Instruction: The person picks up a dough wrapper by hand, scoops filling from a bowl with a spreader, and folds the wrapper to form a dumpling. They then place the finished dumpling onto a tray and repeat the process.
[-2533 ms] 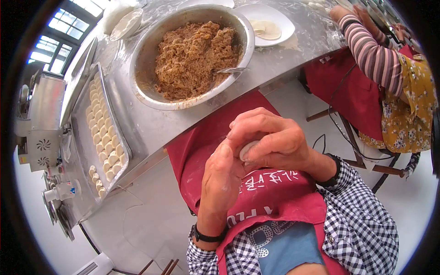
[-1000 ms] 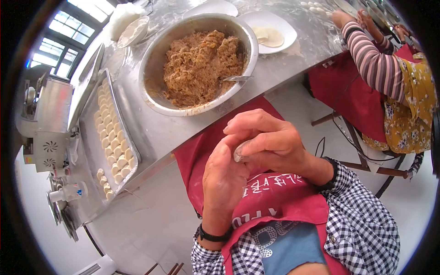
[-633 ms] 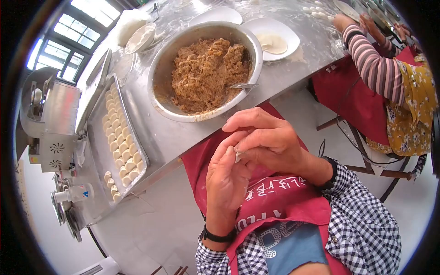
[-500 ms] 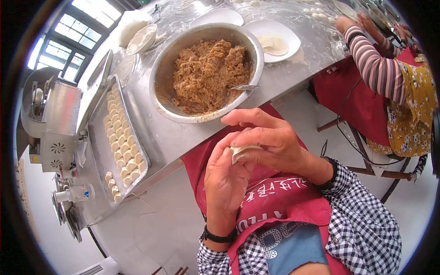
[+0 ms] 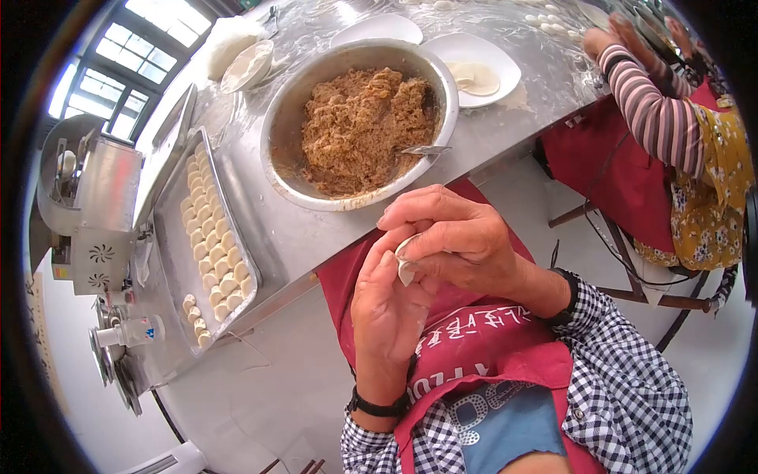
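Between my hands, above the red apron, is a small pale dumpling (image 5: 407,271), partly covered by fingers. My left hand (image 5: 388,308) supports it from the left, with fingertips curled against its edge. My right hand (image 5: 466,245) pinches it from the other side between thumb and fingers. Just beyond my hands stands a large metal bowl (image 5: 278,170) of brown minced filling (image 5: 363,130). A metal spoon (image 5: 426,150) leans on the bowl's near right rim. Round dough wrappers (image 5: 474,77) lie on a white plate (image 5: 507,66) behind the bowl.
At left, a metal tray (image 5: 175,272) holds rows of finished dumplings (image 5: 213,237). Another white plate (image 5: 379,30) and a floury bowl (image 5: 249,69) stand farther back. A co-worker's striped sleeve (image 5: 643,103) and hands are at the upper right. A metal machine (image 5: 103,189) stands far left.
My right fingers have shifted slightly left along the dumpling, which now shows upright and narrower between the hands. The co-worker's hands have moved a little.
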